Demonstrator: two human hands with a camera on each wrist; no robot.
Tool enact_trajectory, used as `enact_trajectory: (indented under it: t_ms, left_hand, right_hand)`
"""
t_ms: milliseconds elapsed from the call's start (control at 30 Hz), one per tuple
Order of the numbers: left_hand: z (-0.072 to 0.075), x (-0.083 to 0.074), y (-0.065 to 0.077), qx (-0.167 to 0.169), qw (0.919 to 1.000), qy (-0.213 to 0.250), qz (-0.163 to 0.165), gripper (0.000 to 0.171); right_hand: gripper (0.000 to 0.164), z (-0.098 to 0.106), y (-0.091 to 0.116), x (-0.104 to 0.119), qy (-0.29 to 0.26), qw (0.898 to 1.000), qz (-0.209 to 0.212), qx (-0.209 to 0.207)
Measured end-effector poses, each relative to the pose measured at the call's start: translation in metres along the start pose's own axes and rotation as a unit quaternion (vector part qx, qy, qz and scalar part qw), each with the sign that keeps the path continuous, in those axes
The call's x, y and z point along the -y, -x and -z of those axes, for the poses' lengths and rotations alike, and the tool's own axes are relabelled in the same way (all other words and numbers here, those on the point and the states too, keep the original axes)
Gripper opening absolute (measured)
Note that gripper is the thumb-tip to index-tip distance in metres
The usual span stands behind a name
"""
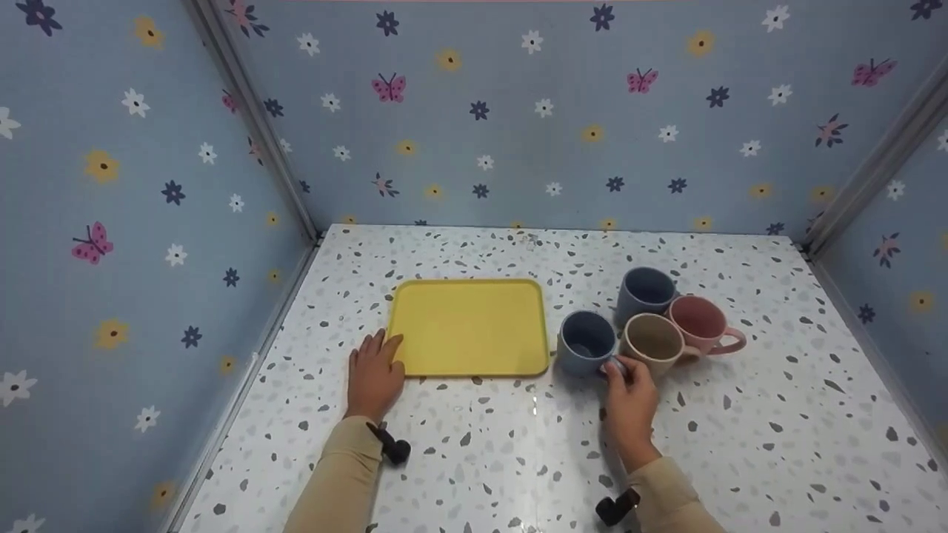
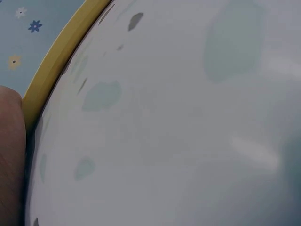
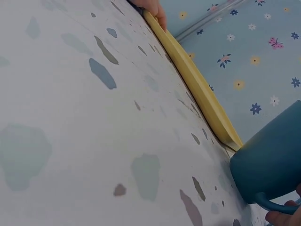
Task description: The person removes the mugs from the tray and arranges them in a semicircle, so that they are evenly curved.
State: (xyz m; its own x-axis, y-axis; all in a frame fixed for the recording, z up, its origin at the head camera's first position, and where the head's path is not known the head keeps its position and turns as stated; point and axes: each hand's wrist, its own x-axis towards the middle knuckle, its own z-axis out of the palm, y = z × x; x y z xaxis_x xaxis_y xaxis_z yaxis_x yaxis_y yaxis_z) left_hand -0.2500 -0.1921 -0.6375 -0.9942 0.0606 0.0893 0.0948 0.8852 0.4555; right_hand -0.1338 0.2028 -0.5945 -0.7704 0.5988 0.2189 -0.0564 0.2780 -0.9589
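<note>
In the head view, my right hand (image 1: 632,400) pinches the handle of a blue mug (image 1: 586,342) that stands upright just right of the yellow tray (image 1: 466,327). The right wrist view shows this blue mug (image 3: 268,160) from the side, its handle between my fingers. My left hand (image 1: 374,374) rests at the tray's near left corner, its fingers extended along the left rim and its thumb by the front edge. A beige mug (image 1: 652,342), a pink mug (image 1: 698,318) and a dark blue mug (image 1: 646,292) cluster close behind and right of the held mug.
The white speckled table (image 1: 489,459) meets a flowered back wall (image 1: 511,118) and a left side wall (image 1: 133,259). Handles of the pink and beige mugs point right. Each wrist carries a small black device.
</note>
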Motion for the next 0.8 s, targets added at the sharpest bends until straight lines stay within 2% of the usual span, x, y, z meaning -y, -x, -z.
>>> enact_trajectory:
  t_ms: [233,467,800]
  left_hand:
    - [0.001,-0.002,0.001,-0.001,1.0,0.004,-0.003,0.053]
    - [-0.001,0.002,0.001,-0.008,0.9999,0.006,-0.008,0.052]
    - [0.003,-0.001,0.0,-0.006,0.9999,0.01,-0.012,0.053]
  right_hand:
    - [0.018,0.006,-0.001,-0.001,-0.004,1.0,0.0,-0.011]
    - [0.017,0.011,-0.002,-0.002,0.018,0.999,-0.016,-0.034]
    - [0.02,0.017,-0.003,-0.004,0.018,0.999,-0.008,-0.036]
